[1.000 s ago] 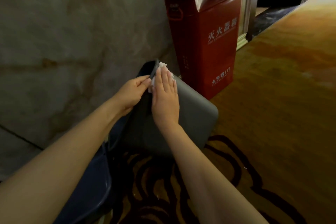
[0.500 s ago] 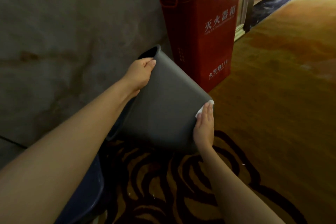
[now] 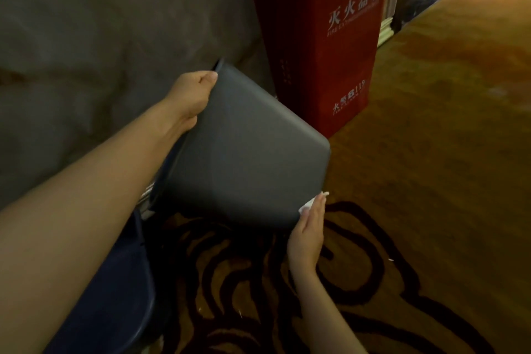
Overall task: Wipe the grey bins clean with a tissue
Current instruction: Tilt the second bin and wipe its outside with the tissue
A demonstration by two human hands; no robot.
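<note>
One tilted grey bin (image 3: pixel 241 149), one tissue (image 3: pixel 309 204), two hands: left hand (image 3: pixel 191 96), right hand (image 3: pixel 309 231).

Your two arms were bare, with no sleeves on them at all. Your left hand (image 3: pixel 192 98) wore no glove, no ring and no watch. Your right hand (image 3: pixel 309 231) was bare too, with nothing on the wrist. Your nails were short and plain, and the one on your left thumb looked smooth and rounded. Your left arm looked very big and wide because it was close to the camera. Your right arm looked thinner.
</note>
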